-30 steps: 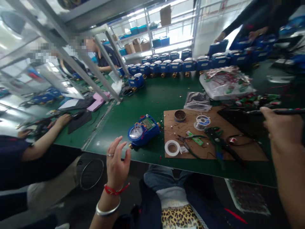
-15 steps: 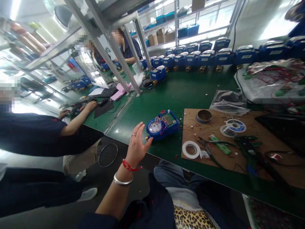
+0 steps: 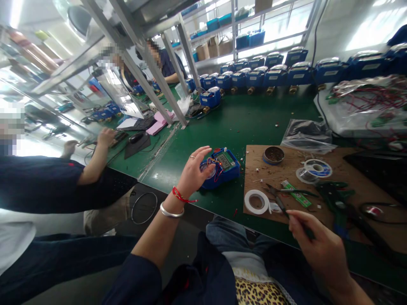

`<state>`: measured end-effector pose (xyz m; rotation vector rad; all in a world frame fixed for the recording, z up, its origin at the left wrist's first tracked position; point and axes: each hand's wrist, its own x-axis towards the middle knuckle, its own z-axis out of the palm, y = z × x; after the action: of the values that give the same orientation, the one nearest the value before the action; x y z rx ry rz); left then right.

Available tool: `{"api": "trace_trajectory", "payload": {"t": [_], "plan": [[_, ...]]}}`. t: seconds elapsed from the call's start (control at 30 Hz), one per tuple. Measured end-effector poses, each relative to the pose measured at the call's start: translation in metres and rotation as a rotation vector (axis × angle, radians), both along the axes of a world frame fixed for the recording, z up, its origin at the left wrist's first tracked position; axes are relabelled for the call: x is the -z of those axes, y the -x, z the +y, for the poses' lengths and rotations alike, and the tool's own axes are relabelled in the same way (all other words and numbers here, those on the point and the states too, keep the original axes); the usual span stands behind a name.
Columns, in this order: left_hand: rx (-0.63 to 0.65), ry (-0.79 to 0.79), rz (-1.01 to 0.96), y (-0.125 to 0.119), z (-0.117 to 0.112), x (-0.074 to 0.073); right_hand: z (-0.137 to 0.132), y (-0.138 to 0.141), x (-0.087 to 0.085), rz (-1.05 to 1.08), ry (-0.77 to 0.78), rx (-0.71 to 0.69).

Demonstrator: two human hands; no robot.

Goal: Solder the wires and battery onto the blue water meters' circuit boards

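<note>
A blue water meter (image 3: 226,167) with a round dial, a small green display and red wires lies near the front edge of the green bench (image 3: 254,123). My left hand (image 3: 193,171), with a ring, a red string and a silver bangle at the wrist, cups the meter's dial end, fingers curled over the top and thumb against the side. My right hand (image 3: 318,245) hovers low at the bench's front edge, right of the meter. Its fingers are pinched on a thin dark tool (image 3: 305,231) that is mostly hidden.
A brown board (image 3: 337,178) right of the meter carries a white tape roll (image 3: 256,201), a solder spool (image 3: 313,169), a round tin (image 3: 273,155) and green-handled pliers (image 3: 333,199). Blue meters (image 3: 270,77) line the back. A seated co-worker's arm (image 3: 95,161) reaches the bench at left. Slanted metal posts (image 3: 165,97) stand there.
My left hand moved forward from beside the meter and closed over its dial end. My right hand came into view at the lower right. The co-worker's hand shifted slightly.
</note>
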<state>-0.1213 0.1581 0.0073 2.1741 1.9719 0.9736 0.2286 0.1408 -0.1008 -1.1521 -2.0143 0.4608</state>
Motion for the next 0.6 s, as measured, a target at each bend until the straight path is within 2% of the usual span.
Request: {"api": "trace_trajectory", "payload": {"t": [0.13, 0.23, 0.43, 0.6], "plan": [[0.023, 0.051, -0.013, 0.007, 0.003, 0.003, 0.003, -0.003, 0.014, -0.024, -0.034, -0.013], [0.032, 0.105, -0.018, 0.013, 0.003, 0.007, 0.003, -0.001, 0.017, -0.023, -0.049, 0.01], [-0.011, 0.27, 0.072, 0.026, 0.001, 0.018, 0.002, 0.008, 0.008, 0.034, -0.024, 0.04], [-0.006, 0.202, 0.121, 0.05, -0.003, 0.034, 0.004, 0.013, 0.0, 0.117, 0.027, 0.073]]}}
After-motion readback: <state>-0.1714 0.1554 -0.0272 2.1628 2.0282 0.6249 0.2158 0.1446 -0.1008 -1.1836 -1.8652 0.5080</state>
